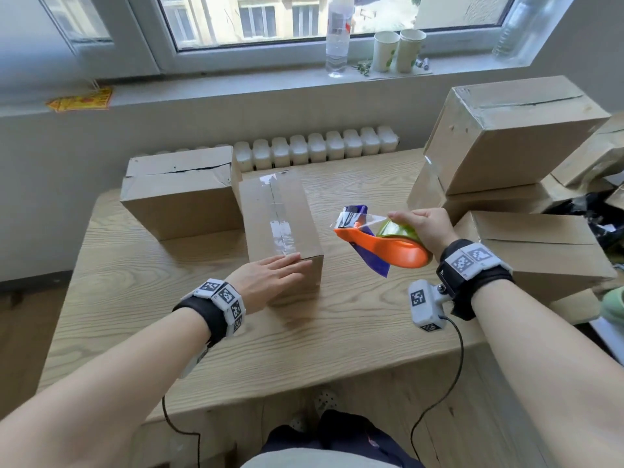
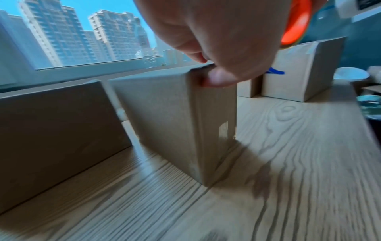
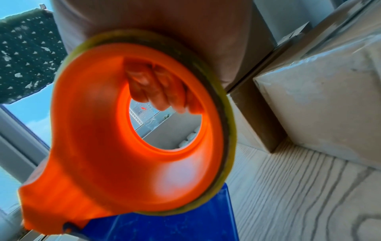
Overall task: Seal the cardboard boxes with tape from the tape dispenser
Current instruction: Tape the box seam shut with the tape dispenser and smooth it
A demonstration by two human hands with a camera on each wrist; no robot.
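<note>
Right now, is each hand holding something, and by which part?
The right hand holds the tape dispenser by its round body, fingers curled through the centre hole. The left hand holds nothing; it rests flat on the taped box.

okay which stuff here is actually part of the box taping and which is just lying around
Part of the job:
tape dispenser in right hand
taped box under left hand
untaped box

Lying about:
paper cups
plastic bottle
yellow packet
</note>
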